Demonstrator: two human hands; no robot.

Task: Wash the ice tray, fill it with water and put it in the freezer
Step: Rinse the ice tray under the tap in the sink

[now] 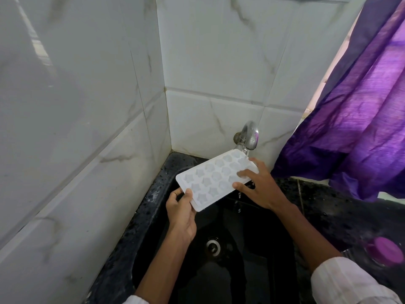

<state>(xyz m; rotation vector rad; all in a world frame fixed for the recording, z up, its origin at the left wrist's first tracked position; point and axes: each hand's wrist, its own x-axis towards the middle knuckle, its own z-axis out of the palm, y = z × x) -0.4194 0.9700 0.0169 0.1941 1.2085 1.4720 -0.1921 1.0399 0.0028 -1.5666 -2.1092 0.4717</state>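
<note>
One white ice tray (215,179) is held tilted above the black sink (252,270), its far right end just under the single metal tap (249,137). The left hand (182,212) pinches the tray's near left corner, thumb on top, its grip closed on the edge. The right hand (257,185) lies spread over the tray's right end, fingertips pressing the top face and holding it. The tray shows three rows of star-shaped pockets. Tiled walls (87,106) close in at the left and far sides; a purple curtain (361,106) hangs at the right. One drain (213,246) sits in the open basin below. A purple-lidded container (385,251) stands on the dark surface (328,207) at the right.
</note>
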